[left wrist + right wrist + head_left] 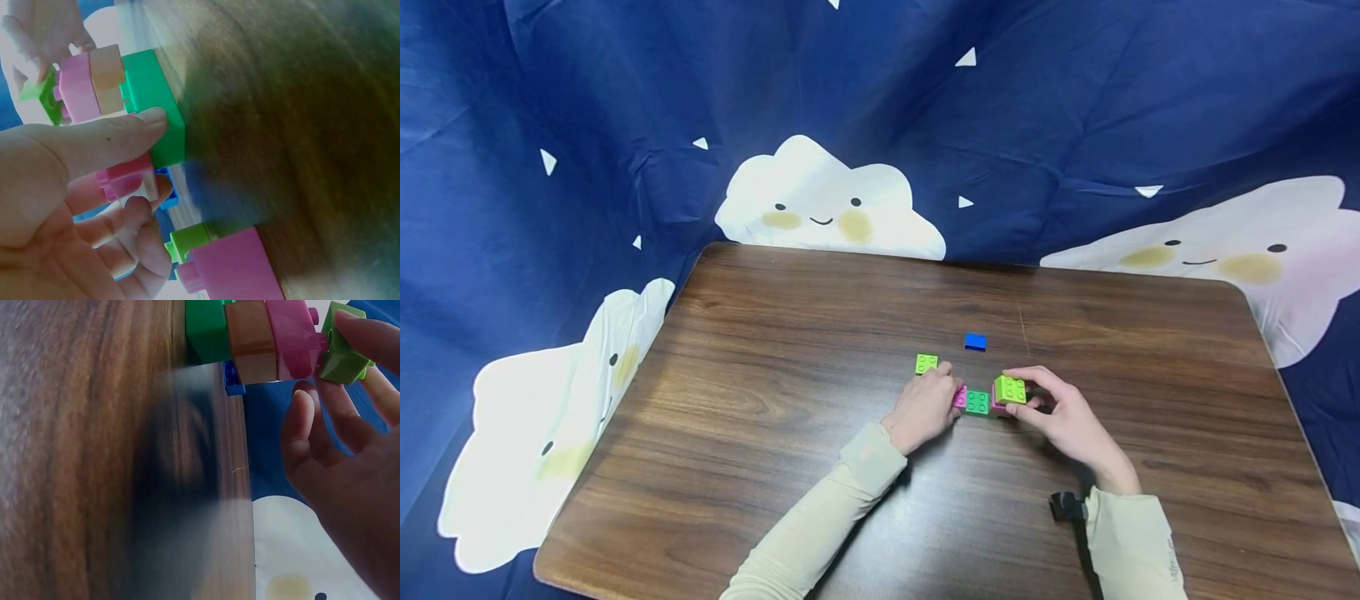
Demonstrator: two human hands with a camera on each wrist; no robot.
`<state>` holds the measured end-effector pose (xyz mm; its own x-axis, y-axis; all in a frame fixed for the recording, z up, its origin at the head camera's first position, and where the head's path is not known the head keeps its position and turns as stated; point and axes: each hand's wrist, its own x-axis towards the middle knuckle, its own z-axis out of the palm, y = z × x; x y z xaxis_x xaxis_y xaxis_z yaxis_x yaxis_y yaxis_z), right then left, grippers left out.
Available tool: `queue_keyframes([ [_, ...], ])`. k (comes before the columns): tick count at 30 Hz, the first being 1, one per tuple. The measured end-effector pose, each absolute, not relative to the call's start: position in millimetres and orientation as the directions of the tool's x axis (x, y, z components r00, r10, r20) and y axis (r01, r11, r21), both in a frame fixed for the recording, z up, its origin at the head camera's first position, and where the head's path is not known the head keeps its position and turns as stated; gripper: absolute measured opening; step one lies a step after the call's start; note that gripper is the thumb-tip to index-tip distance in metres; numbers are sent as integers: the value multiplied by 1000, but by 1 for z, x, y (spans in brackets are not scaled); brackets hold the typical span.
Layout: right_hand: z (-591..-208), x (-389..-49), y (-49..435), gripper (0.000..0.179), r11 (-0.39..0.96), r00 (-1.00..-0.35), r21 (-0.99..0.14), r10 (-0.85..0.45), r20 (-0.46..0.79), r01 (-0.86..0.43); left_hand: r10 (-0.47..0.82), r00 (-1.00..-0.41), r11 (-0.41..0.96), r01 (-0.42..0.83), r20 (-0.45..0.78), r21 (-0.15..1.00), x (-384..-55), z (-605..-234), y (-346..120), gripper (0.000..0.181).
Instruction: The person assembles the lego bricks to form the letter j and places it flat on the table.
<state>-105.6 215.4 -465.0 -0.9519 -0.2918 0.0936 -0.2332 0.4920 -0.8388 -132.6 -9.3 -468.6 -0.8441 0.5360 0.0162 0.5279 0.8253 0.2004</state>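
A toy-brick build stands on the wooden table between the hands. Its base is a green brick (153, 106), with a pink brick (131, 178) on one end. On the other end an orange-brown brick (252, 344) carries another pink brick (290, 340). The left hand (927, 406) grips the base end, thumb against the green side, fingers around the far side. Thumb and fingers of the right hand (1067, 421) pinch a lime brick (342, 347), slightly tilted at the upper pink brick's studs; whether it is pressed down I cannot tell.
A second lime brick (927, 363) lies just beyond the left hand. Close to it in the left wrist view is a loose pink brick (234, 265). Farther back sits a blue brick (975, 342). A dark blue cloud-print cloth (1000, 108) hangs behind the table (775, 333).
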Motion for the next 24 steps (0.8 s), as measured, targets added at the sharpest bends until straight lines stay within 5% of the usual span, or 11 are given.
queue_keyframes([
  [24,-466,-106,213,38,531,-950,-810,-296,98,-249,535,-845,822,527,23,217,-131,-466,-10,11],
])
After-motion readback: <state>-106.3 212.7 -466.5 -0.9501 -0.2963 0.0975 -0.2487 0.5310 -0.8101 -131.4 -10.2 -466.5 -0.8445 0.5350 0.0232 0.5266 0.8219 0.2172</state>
